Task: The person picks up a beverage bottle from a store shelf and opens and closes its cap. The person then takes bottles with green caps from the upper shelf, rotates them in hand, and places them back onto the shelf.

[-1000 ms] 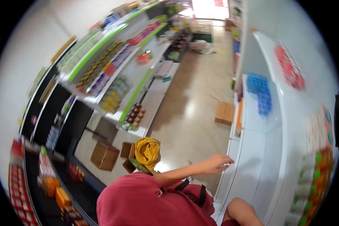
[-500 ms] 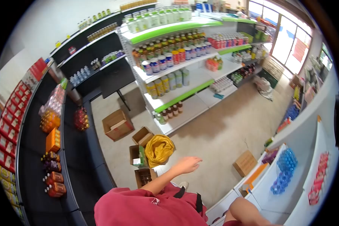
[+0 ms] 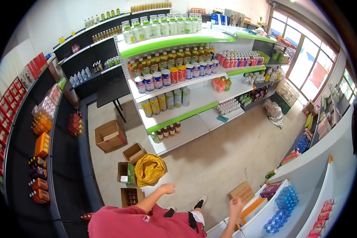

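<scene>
My left hand (image 3: 167, 188) is held low in front of my red shirt, its fingers loosely curled with nothing visible in them. It is nearest to a yellow sack (image 3: 150, 169) on the floor. My right hand (image 3: 236, 207) is raised on the right, fingers bent in and no object showing. Beyond it lies a closed cardboard box (image 3: 240, 192), beside a white shelf carrying an orange carton (image 3: 254, 210) and blue bottle packs (image 3: 286, 197).
A white shelving unit (image 3: 194, 121) with cans and bottles stands ahead. Open cardboard boxes (image 3: 110, 135) and a green box (image 3: 125, 173) sit on the floor at left. Dark shelves (image 3: 69, 174) with drink packs run along the left; a black table (image 3: 112, 94) stands behind.
The view has shifted, with the shelving now nearer. My right hand has come up into view from the lower right. My left hand's fingers, stretched out before, are now more curled.
</scene>
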Demonstrator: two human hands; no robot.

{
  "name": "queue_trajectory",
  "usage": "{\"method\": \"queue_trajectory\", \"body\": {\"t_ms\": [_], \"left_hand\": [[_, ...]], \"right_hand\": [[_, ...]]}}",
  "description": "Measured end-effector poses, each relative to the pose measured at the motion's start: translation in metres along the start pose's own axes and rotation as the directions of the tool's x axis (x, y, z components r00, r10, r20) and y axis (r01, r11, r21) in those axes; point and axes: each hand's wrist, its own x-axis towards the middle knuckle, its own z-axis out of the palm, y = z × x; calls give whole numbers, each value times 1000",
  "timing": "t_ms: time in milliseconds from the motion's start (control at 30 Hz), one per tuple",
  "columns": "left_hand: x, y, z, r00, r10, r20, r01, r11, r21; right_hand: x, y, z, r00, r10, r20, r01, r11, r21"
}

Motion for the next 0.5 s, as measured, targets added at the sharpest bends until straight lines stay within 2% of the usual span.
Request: {"method": "queue_trajectory", "body": {"t_ms": [33,67,100,133,167,200,267,367,500], "left_hand": [[19,-23,19,999,-40,30,40,999,-1],[37,-51,47,997,-76,16,76,997,7],[39,-67,67,994,-113,2,113,993,16],[22,-68,68,989,-128,76,117,983,142],[14,-68,66,930,-192,314,113,961,254],[13,-65,67,877,-240,417,134,954,267],[19,-52,65,834,-306,459,221,948,231],[58,-21,57,842,-336,422,291,942,169],[127,6,33,933,-280,225,264,960,98]], "right_hand": [[-25,48,28,994,110,-23,-110,994,3],[-47,82,42,960,274,59,-274,962,-14],[-75,121,61,913,402,76,-403,915,-4],[-114,180,85,874,461,152,-463,886,-26],[-147,221,98,863,462,207,-459,886,-63],[-172,243,101,787,553,273,-551,829,-91],[-186,243,94,644,670,370,-661,730,-173],[-161,247,91,510,727,460,-731,648,-214],[-101,274,87,476,705,526,-742,643,-191]]}}
